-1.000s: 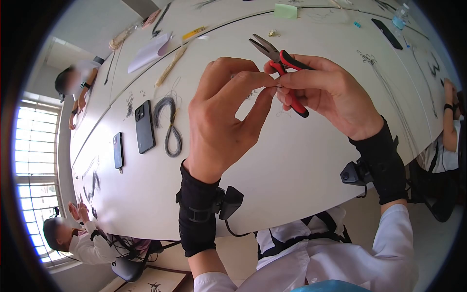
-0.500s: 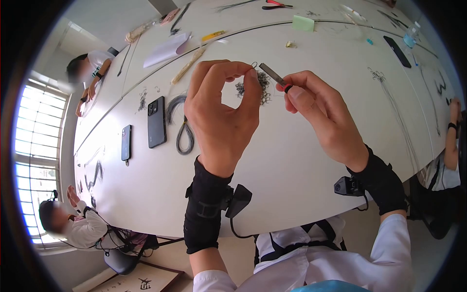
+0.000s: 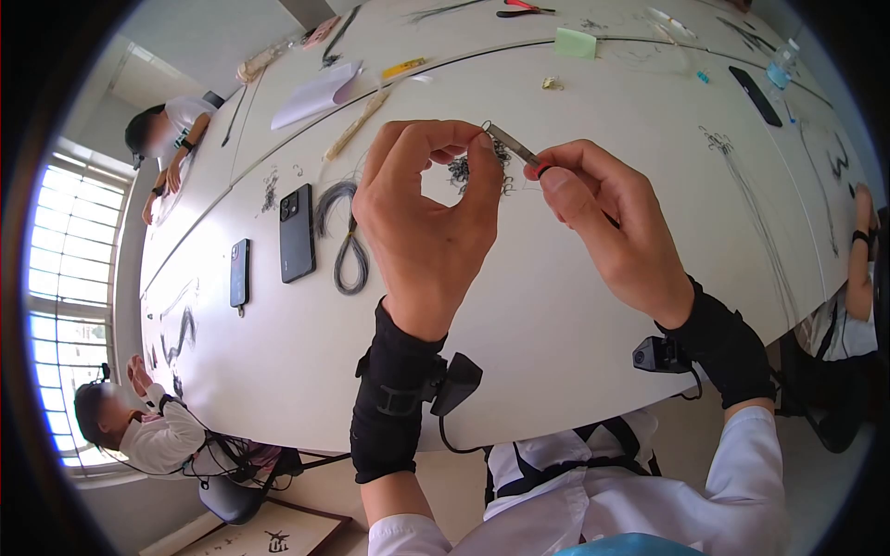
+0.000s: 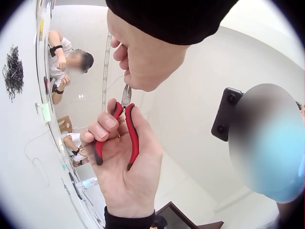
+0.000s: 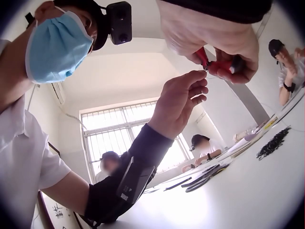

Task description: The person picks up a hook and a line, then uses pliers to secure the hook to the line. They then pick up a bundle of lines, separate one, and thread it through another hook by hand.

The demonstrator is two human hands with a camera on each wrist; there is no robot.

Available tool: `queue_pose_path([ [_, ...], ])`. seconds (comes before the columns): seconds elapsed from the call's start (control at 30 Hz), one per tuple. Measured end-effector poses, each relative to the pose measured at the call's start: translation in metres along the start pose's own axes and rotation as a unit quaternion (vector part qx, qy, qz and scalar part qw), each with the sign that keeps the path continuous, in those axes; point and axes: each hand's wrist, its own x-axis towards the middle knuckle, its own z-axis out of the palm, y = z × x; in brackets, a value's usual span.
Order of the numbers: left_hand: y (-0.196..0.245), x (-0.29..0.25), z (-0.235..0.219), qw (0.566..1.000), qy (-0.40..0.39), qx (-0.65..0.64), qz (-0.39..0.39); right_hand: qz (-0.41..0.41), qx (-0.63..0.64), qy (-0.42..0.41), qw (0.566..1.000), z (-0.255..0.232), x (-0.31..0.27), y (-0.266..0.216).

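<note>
In the head view the left hand [image 3: 422, 213] pinches a small wire loop [image 3: 487, 125] between thumb and index finger. The right hand [image 3: 616, 222] grips red-handled pliers [image 3: 512, 143], whose jaw tips touch or nearly touch the loop. The left wrist view shows both red and black handles of the pliers [image 4: 133, 138] lying in the right palm [image 4: 128, 176], with thin wire near the left fingertips. Beneath the hands, a pile of small dark wire pieces [image 3: 461, 170] lies on the table, partly hidden by the left hand.
On the white table [image 3: 445, 371] lie two phones [image 3: 298, 232], a coil of dark wire [image 3: 350, 264], long wires [image 3: 756, 208], a green note [image 3: 576, 44] and a second pair of red pliers [image 3: 526, 9]. A bottle [image 3: 781, 65] stands at the far right. Other people sit around the table.
The hands were together with the pliers crosswise in the right hand; they then separated and the pliers turned to point at the left fingertips. Since then, the jaw tips have moved left to the loop.
</note>
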Motion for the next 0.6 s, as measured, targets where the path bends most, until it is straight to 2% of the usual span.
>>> queue_pose_path([
  [0.6, -0.0028, -0.0004, -0.0003, 0.999, -0.015, -0.019, -0.027, -0.007, -0.016, 0.007, 1.0, 0.0016, -0.0009, 0.0004],
])
